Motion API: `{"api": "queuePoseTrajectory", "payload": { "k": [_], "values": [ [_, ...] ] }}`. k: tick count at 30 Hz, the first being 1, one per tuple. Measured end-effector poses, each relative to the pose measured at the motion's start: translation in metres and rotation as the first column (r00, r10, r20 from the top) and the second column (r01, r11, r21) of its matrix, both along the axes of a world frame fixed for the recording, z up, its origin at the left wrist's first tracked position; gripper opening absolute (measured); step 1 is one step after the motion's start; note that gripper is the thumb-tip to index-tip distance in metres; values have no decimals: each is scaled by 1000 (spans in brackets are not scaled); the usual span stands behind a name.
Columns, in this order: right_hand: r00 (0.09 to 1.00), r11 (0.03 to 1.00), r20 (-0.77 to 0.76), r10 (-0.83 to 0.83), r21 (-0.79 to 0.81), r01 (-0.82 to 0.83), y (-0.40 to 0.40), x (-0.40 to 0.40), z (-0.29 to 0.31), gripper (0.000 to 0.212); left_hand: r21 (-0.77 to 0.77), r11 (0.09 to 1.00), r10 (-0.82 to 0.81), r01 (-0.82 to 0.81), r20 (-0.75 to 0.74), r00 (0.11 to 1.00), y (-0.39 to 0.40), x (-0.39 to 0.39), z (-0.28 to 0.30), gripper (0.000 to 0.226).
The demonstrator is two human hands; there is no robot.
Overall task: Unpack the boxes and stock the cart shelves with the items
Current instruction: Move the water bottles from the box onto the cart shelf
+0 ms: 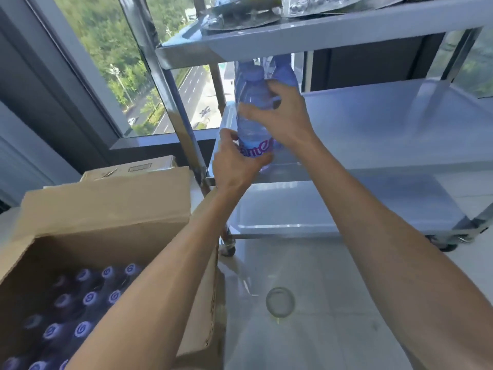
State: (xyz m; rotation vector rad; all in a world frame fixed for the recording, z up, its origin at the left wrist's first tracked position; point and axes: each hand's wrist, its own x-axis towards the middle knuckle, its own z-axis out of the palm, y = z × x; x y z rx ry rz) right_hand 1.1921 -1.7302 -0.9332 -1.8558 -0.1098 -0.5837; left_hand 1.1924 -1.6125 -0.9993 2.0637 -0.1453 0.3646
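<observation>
Bottle axis: the clear water bottle (253,121) stands nearly upright, long axis running 12 to 6 o'clock, purple cap up, leaning slightly toward 11 o'clock.
Bottle place: at the left front corner of the cart's middle shelf (386,134), its base just at the shelf edge; whether it rests on the metal I cannot tell.
Neighbouring bottles: at least 2 more purple-capped bottles (285,72) stand behind it at 12 o'clock, partly hidden under the top shelf.
Left hand (234,166): fingers curled round the labelled lower part of the bottle, grasping it from 7 o'clock.
Right hand (282,116): fingers and thumb wrapped round the bottle's upper body below the neck, grasping it from 3 o'clock.
Cardboard box (106,209): open, flaps raised, at 8 o'clock from the hands; inside, rows of boxed bottles (88,297) show only their purple caps, the left forearm crossing over some.
Top shelf (320,36): carries crumpled clear plastic wrap (240,14).
Bottom shelf (346,204): bare metal visible.
</observation>
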Motion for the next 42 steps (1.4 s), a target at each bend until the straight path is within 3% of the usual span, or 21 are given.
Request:
{"api": "queuePoseTrajectory", "payload": {
  "k": [4, 6, 9, 14, 17, 23, 31, 42],
  "values": [
    [1000, 998, 14, 24, 60, -25, -14, 9, -5, 30, -35, 987, -162, 159, -95, 982, 14, 13, 11, 79],
    [999, 995, 33, 10, 98, -14, -18, 8, -8, 27, -66, 984, -174, 167, -122, 977, 13, 13, 11, 66],
    [998, 980, 63, 1, 197, -13, -18, 4, -16, 31, -143, 981, -151, 132, -136, 979, 8, 9, 1, 48],
    [998, 974, 13, -62, 219, 58, -10, -8, -23, 63, -328, 945, -53, 3, -144, 988, -11, 0, -6, 42],
    [994, 970, -2, -112, 216, 110, -3, -20, -22, 62, -409, 911, 12, -60, -120, 993, -21, -19, -10, 36],
    [998, 996, 24, -51, 70, 49, 12, -15, -30, 53, -374, 927, -51, -19, -176, 983, 0, -13, -9, 61],
    [995, 953, 56, -81, 298, 61, 12, 5, -39, 43, -390, 920, 31, -38, -23, 999, -19, -7, -29, 47],
    [996, 945, 27, -85, 319, 72, 9, -5, -45, 36, -426, 898, 113, -109, -16, 993, -26, -6, -36, 48]
  ]
}}
